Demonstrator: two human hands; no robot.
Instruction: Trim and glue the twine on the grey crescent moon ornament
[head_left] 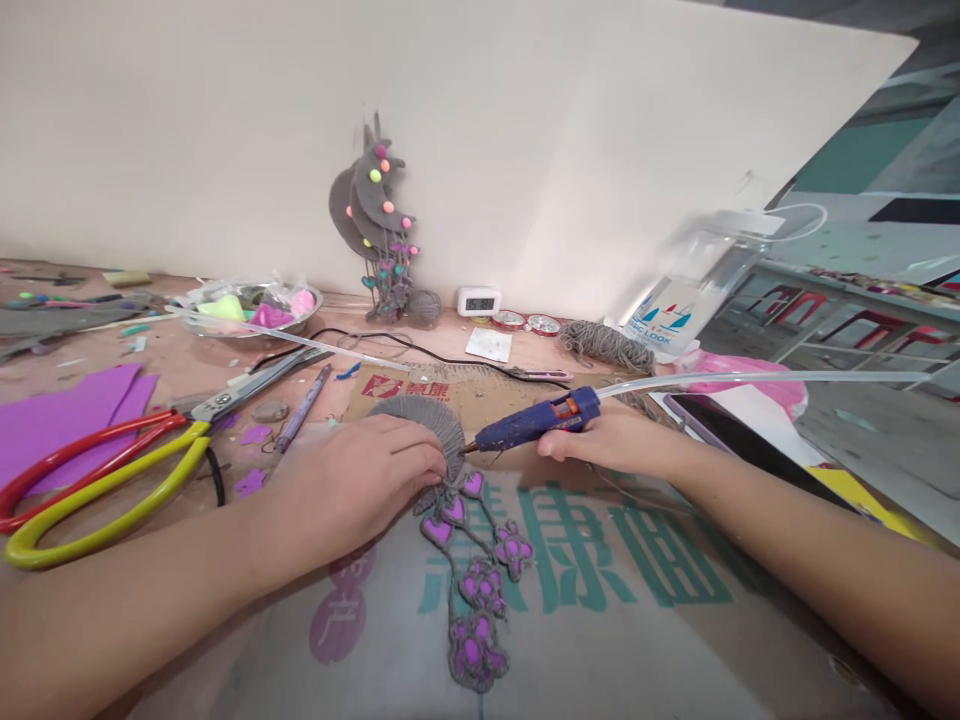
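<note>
With its fingers closed, my left hand [375, 480] grips the edge of a grey yarn-wrapped crescent ornament [424, 413]. Strings of purple hearts [437, 530] and flowers [480, 585] trail from it toward me over a printed plastic sheet [600, 640]. My right hand [592, 440] is closed around a blue hot glue gun [525, 420], whose nozzle points left and meets or nearly meets the crescent's edge beside my left fingers. A clear glue stick [675, 381] sticks out of the gun's back end. My left fingertips are partly hidden.
Large red-and-yellow-handled scissors [172, 440] and purple sheets [75, 415] lie left. Behind are a metal bowl [255, 318], a finished-looking moon ornament [375, 210], a small clock [478, 301] and grey yarn [606, 345]. A clear bottle [682, 290] and a phone [757, 450] are right.
</note>
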